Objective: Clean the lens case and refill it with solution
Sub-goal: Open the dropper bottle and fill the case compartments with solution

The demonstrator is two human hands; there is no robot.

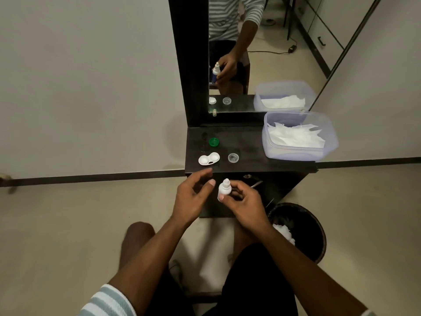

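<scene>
One small, light bottle (pixel 223 189) sits gripped in the right hand (pixel 245 201) fingers; left hand (pixel 193 197) loose, empty. Squeeze its soft middle.

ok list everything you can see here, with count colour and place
lens case: 1, white, open, front left of the shelf
green cap: 1, behind the lens case
clear cap: 1, right of the lens case
shelf: 1, black, under the mirror
mirror: 1, dark frame, above the shelf
tub: 1, clear plastic, shelf's right end, white tissues inside
bin: 1, black, floor at right, white waste inside
solution bottle: 1, white, in the right hand
left hand: open, beside the bottle
right hand: grip on the bottle
</scene>
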